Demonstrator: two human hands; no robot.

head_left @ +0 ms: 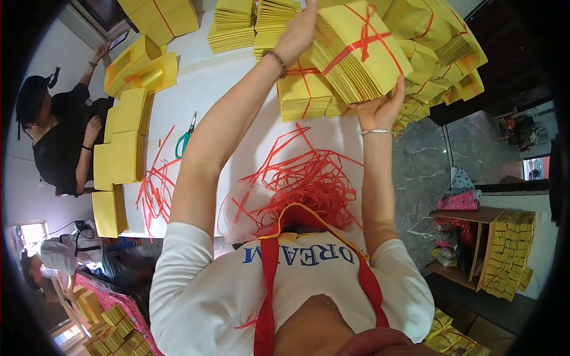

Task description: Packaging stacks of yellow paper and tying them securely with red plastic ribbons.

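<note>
A thick bundle of yellow paper packets (380, 62), tied crosswise with red ribbon and knotted on top, is held tilted at the far side of the table. My left hand (300, 34) grips its left edge, the fingertips partly out of sight. Under its near right corner is my right hand (383, 105), with the thumb up against the side. Just below the held bundle lies another tied yellow bundle (304, 98). A loose tangle of red ribbon strips (314, 178) spreads over the table between my forearms. Scissors with green handles (183, 144) rest left of my left forearm.
Yellow stacks (231, 26) stand at the table's back, and more tied bundles (424, 65) pile up at the far right. Along the left edge sit yellow packets (119, 163), beside a person in black (62, 130) holding a phone. A wooden shelf (469, 243) stands right.
</note>
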